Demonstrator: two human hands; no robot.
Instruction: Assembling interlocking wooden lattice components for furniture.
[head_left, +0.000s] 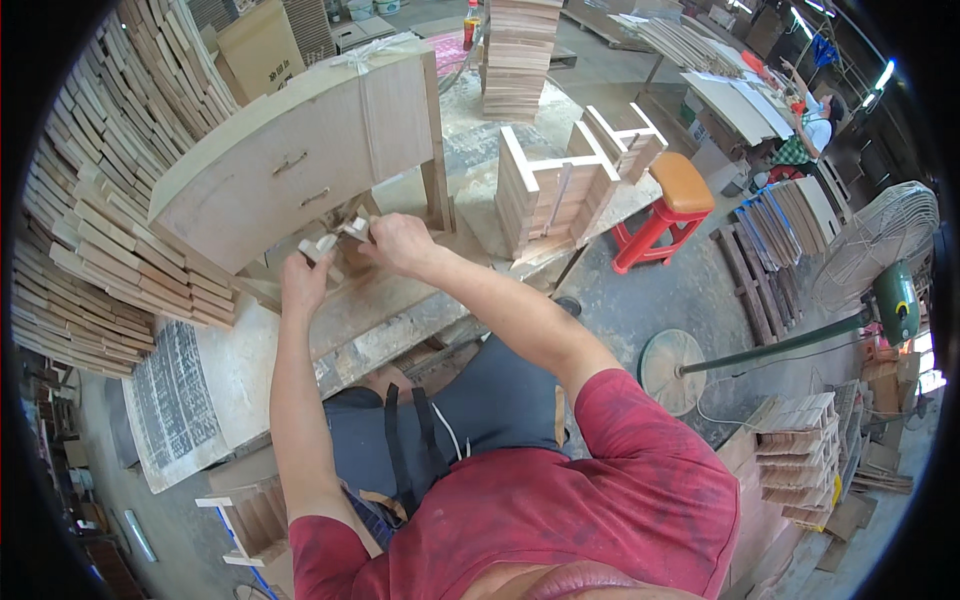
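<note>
My left hand is closed round a small pale wooden piece, its thumb pressed on it. Just to the right, my right hand pinches another small pale piece; whether the two pieces join cannot be made out. Both hands are at the lower edge of a large upright wooden panel with a curved top and two metal handles. Behind the pieces, the part under the panel is shadowed and partly hidden by my fingers. The dusty workbench runs below my hands.
Tall stacks of wooden strips rise at the left. Assembled wooden frames and a strip stack stand on the bench to the right. Beyond are a red stool, a standing fan and a person at another table.
</note>
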